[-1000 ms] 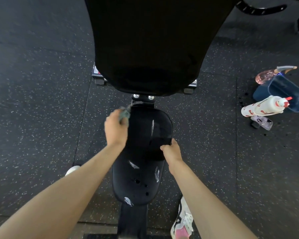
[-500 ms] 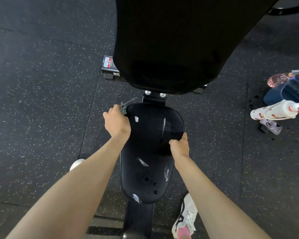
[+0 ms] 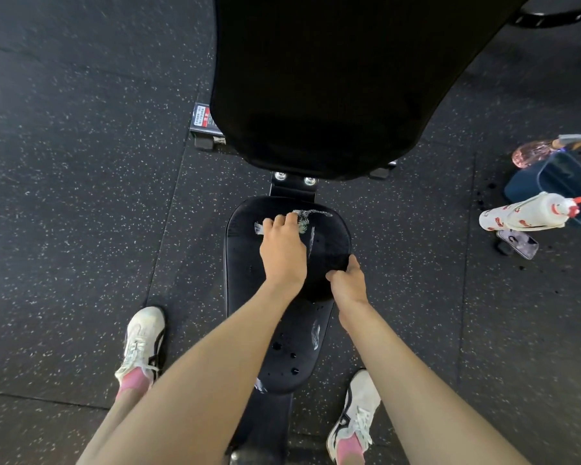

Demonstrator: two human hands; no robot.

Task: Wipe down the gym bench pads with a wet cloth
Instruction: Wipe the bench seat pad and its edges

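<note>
Head view, looking down on the seat pad (image 3: 282, 307) - black, long, wider at its far end. The left hand (image 3: 284, 250) rests on the far part of the seat pad, fingers curled down over the cloth (image 3: 302, 222). Only a small grey-green bit of the cloth shows past the fingertips, toward the seat pad's far edge. Bright wet streaks lie on the seat pad around that hand, with more wet patches and dark drops on its near part. The right hand (image 3: 348, 281) holds the seat pad's right edge, fingers curled over the rim and thumb on top. The back pad (image 3: 316, 78) rises just beyond the seat pad's far end, large and black; two bolts show in the gap between them. Shoes: one white shoe (image 3: 143, 340) on the floor (image 3: 64, 196) left of the seat pad, the other (image 3: 354, 417) by its near right corner, pink socks in both. Well to the right of the seat pad - a white bottle (image 3: 524, 214) on its side with red marks, a blue tub (image 3: 557, 186) just behind it, a pink bottle (image 3: 534, 152) beyond the tub, and a phone (image 3: 517, 243) lying flat just nearer than the white bottle.
</note>
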